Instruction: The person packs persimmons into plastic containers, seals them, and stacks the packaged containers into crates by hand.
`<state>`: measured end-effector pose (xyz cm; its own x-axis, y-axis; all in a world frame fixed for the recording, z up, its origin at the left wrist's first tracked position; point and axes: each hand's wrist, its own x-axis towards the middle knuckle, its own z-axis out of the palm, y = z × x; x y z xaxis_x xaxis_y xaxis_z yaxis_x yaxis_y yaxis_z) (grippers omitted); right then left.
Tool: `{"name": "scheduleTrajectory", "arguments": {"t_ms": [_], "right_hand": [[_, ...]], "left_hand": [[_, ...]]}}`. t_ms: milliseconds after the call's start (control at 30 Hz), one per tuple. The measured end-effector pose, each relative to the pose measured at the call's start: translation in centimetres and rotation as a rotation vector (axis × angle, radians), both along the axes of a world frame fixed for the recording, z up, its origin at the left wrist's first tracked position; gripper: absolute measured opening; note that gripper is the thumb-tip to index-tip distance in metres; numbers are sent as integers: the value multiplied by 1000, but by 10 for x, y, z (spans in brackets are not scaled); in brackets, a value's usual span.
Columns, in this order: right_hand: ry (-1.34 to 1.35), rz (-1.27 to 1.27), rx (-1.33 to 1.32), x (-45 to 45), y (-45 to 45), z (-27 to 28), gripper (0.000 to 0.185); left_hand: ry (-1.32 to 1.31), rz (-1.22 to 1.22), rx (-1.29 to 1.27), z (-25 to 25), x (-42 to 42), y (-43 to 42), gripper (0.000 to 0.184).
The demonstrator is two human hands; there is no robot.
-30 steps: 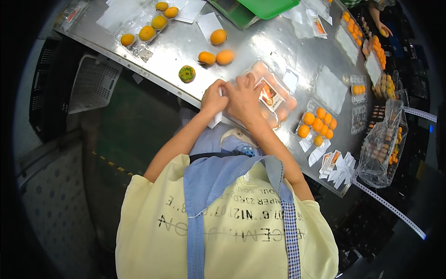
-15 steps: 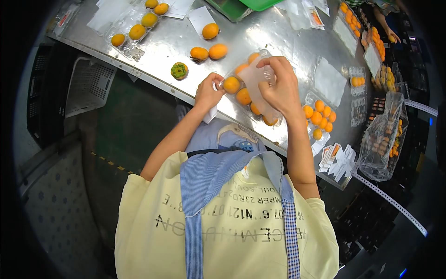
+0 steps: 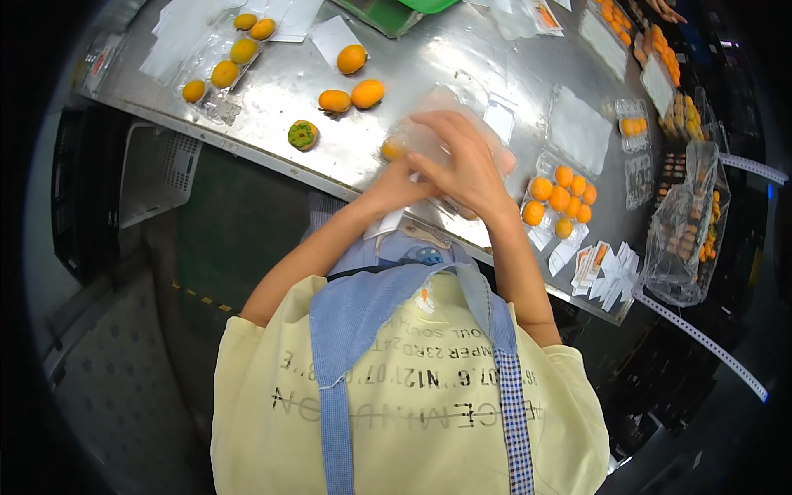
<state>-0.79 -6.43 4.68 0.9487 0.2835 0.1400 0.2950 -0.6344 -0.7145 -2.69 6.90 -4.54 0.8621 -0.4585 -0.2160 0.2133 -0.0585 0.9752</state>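
Close together at the table edge, both hands are over a clear plastic tray of orange fruit (image 3: 393, 149). A translucent white sheet (image 3: 441, 99) lies across most of the fruit, which shows faintly through it. My right hand (image 3: 466, 165) rests on the sheet, its fingers stretched out and its thumb apart from them. My left hand (image 3: 400, 188) grips the tray's near left side; its fingertips are partly behind the right thumb. Motion blurs the sheet and the tray's rim.
Left of the tray are a green-topped fruit (image 3: 303, 134), loose orange fruits (image 3: 367, 94) and another part-filled tray (image 3: 219, 97). On the right are a filled tray (image 3: 559, 200), a white pad (image 3: 580, 128) and printed cards (image 3: 606, 272). A green container (image 3: 388, 16) stands at the back.
My right hand has come left and down with the sheet, from holding it up to lying over the tray. My left hand has moved right, towards it. The view has shifted slightly.
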Motion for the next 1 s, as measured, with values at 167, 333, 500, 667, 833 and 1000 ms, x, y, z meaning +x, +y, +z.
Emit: {"name": "scheduleTrajectory", "arguments": {"t_ms": [167, 333, 500, 667, 833, 1000], "right_hand": [[38, -454, 85, -56, -78, -53, 33], [547, -630, 183, -143, -120, -108, 24], [732, -725, 920, -158, -97, -109, 28], [746, -721, 1206, -164, -102, -114, 30], [737, -760, 1175, -162, -98, -117, 25], [734, -764, 1104, -161, -96, -120, 25]], "left_hand": [[352, -71, -44, 3, 2, 0, 34], [444, -70, -93, 9, 5, -5, 29], [488, -96, 32, 11, 12, -11, 27], [528, -16, -27, 18, 13, -19, 25], [549, -20, 1, 20, 14, -20, 23], [568, 91, -63, 43, 9, -34, 18]]}}
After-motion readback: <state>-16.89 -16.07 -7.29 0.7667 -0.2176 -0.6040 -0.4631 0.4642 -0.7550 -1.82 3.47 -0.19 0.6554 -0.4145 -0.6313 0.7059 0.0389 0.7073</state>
